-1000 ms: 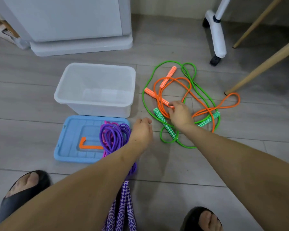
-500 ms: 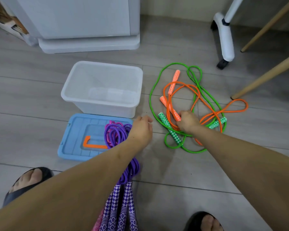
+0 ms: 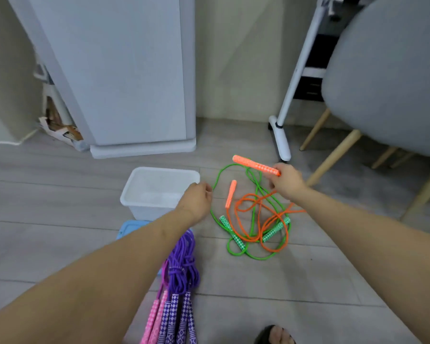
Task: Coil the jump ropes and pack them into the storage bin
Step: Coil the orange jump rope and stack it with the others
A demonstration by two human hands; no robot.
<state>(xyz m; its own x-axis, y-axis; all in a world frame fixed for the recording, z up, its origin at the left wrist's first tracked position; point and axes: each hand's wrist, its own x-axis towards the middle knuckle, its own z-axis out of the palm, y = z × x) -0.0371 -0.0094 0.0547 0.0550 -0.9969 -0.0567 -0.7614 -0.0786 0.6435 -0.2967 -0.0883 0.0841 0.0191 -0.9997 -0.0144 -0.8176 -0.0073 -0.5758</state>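
While L hand (image 3: 196, 198) is held loosely curled, empty, beside storage bin (image 3: 144, 194), orange rope handle (image 3: 255, 165) is gripped by R hand (image 3: 287, 181), raised above floor.

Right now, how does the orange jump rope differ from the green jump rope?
The orange jump rope has one handle lifted in the right hand; both handles of the green jump rope lie on the floor. Orange handles are plain orange, green ones white-patterned. Both cords are loose and tangled together, outside the storage bin.
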